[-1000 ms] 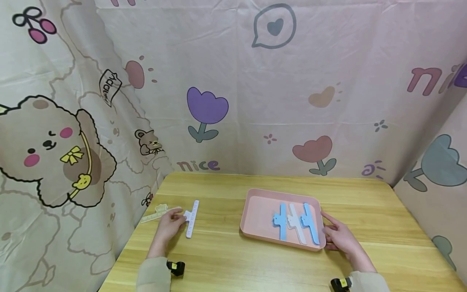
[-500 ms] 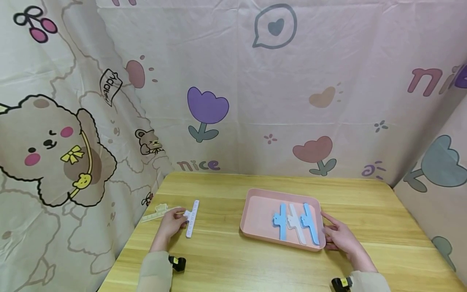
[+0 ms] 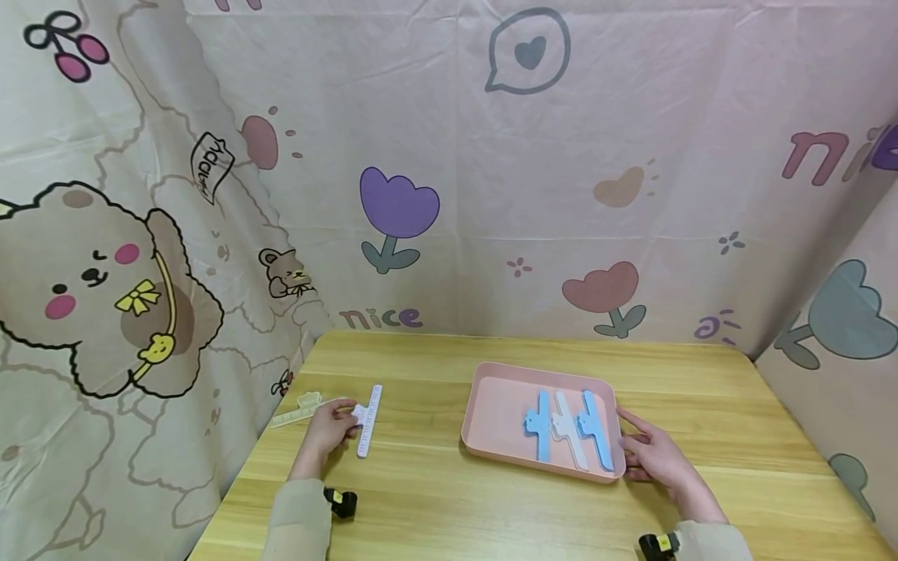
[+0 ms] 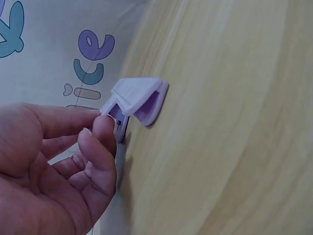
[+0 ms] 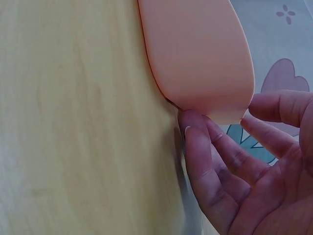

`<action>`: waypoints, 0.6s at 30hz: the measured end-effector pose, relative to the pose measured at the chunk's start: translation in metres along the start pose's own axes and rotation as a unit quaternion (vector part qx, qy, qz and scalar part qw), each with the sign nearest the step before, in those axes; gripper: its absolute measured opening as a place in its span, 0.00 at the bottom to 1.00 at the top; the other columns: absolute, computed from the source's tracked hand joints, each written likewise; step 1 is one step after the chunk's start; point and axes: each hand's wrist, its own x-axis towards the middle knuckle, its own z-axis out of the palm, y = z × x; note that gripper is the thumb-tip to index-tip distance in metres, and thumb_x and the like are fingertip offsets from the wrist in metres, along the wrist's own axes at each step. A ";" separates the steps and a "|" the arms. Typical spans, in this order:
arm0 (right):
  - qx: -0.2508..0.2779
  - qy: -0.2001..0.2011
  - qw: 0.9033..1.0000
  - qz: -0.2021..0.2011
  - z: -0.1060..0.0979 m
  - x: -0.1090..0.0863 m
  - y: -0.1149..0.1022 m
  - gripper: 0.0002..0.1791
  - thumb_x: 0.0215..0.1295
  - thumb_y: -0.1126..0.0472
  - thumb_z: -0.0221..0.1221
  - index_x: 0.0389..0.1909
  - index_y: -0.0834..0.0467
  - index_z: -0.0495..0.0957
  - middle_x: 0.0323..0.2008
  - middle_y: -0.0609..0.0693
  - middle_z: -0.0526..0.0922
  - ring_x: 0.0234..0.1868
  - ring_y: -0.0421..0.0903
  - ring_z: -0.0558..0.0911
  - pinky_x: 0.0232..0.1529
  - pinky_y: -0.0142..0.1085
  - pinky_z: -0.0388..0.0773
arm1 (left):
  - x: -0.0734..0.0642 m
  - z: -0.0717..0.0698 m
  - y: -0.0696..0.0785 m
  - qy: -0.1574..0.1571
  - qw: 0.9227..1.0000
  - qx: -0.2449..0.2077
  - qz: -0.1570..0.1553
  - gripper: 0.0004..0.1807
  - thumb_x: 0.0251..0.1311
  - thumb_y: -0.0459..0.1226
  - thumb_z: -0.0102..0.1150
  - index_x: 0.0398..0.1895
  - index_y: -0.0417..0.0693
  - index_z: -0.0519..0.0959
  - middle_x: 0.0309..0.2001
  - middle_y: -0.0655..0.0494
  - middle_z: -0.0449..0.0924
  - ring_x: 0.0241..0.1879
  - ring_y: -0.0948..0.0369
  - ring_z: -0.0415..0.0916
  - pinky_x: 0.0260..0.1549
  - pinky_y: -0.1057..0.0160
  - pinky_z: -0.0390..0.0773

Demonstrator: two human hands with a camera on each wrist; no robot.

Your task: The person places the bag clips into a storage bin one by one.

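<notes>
A lavender clip (image 3: 369,422) with ruler marks along its long bar lies at the left of the table. My left hand (image 3: 331,429) pinches its short handle, and in the left wrist view the clip (image 4: 137,95) stands beyond my fingertips. Behind that hand is a pale yellow clip (image 3: 293,416), partly hidden by it. At the right, a pink tray (image 3: 491,413) holds two blue clips (image 3: 543,428) and a white clip (image 3: 574,436). My right hand (image 3: 654,454) grips the tray's right end, with fingertips at the rim and the lower edge in the right wrist view.
The wooden table (image 3: 421,499) meets a printed cloth backdrop (image 3: 449,156) along its far edge. More cloth hangs at both sides. A small black device (image 3: 341,503) sits at each wrist, beside the beige sleeves (image 3: 298,518).
My left hand shifts very slightly towards the lavender clip. The tray, its clips and my right hand keep their places.
</notes>
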 end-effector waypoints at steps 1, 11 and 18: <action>0.001 0.000 1.000 0.000 0.000 0.000 0.000 0.35 0.71 0.67 0.49 0.77 0.59 0.51 0.55 0.69 0.75 0.31 0.50 0.83 0.29 0.44 0.83 | 0.000 0.000 0.000 -0.001 1.000 -0.001 -0.003 0.21 0.63 0.22 0.52 0.60 0.27 0.70 0.29 0.44 0.77 0.21 0.60 0.74 0.16 0.66 0.73; 0.001 0.001 1.000 0.004 0.000 -0.002 -0.001 0.35 0.71 0.67 0.49 0.76 0.59 0.51 0.53 0.67 0.76 0.29 0.49 0.81 0.28 0.43 0.82 | -0.001 0.001 0.001 -0.028 0.999 0.013 -0.011 0.22 0.63 0.23 0.51 0.62 0.30 0.71 0.26 0.46 0.76 0.20 0.59 0.72 0.16 0.66 0.70; 0.002 0.001 1.000 0.006 0.001 -0.002 -0.001 0.34 0.72 0.67 0.49 0.77 0.58 0.51 0.54 0.68 0.75 0.29 0.50 0.81 0.28 0.43 0.82 | -0.003 0.002 0.005 -0.017 0.999 -0.039 -0.021 0.21 0.62 0.22 0.52 0.59 0.28 0.70 0.30 0.47 0.81 0.21 0.60 0.74 0.17 0.66 0.71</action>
